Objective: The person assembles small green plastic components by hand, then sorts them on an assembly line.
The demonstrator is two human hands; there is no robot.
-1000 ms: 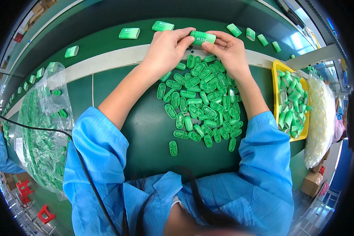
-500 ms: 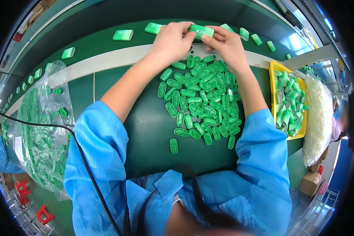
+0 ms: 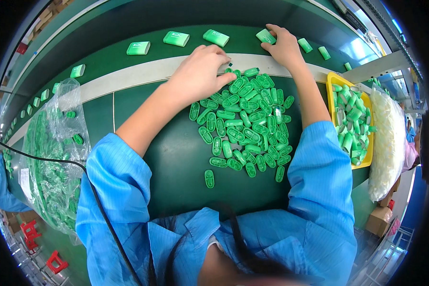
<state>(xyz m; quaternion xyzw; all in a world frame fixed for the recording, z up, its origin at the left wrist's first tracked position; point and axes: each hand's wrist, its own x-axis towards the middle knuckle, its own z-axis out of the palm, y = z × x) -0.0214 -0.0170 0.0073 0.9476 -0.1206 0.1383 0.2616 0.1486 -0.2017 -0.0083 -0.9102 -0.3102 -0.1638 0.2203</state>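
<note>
Green and flattened, a plastic casing (image 3: 263,35) lies on the dark-green belt (image 3: 243,35) at the right hand (image 3: 286,48), thumb and fingers parted around it, any clamping unclear; the left hand (image 3: 198,71), digits apart, is over piled green oval plastic pieces (image 3: 257,116).

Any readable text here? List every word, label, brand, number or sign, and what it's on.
Locations only, wording not copied:
Short white lettering, legible: three green cases beyond the white rail.
White print, tilted, partly unclear: green case by the right hand.
White sheet at the clear bag: too small to read.
Farther cases at left: too small to read.
</note>
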